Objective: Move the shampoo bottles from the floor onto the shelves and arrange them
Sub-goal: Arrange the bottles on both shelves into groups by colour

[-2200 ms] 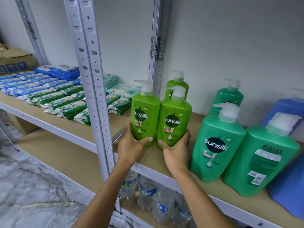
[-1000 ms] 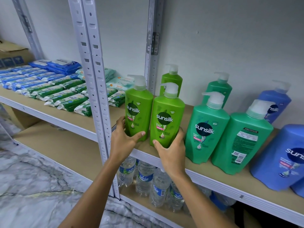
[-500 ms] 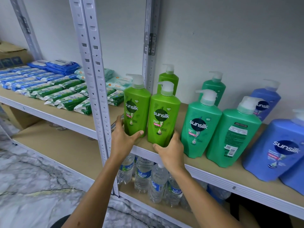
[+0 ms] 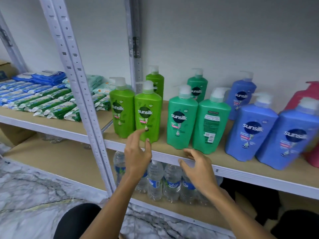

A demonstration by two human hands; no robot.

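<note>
Hovering in front of the shelf's near edge [image 4: 241,171], both hands are unclenched and hold nothing: the left hand [image 4: 138,152] has its fingers spread just before the base of the right lime-green Sunsilk bottle [image 4: 148,114], and the right hand [image 4: 196,165] is at the edge, below the teal bottles. Two lime-green bottles stand upright side by side at the front, the left one [image 4: 122,111] beside the steel upright [image 4: 82,94], with a third [image 4: 155,83] behind them. Further right stand a front-facing teal bottle [image 4: 181,121] and a teal bottle turned back-label out [image 4: 211,125], then blue bottles [image 4: 250,131]. That reversed bottle lies just beyond and slightly right of the right hand, its long axis vertical, so turning it would probably fall to that hand.
</note>
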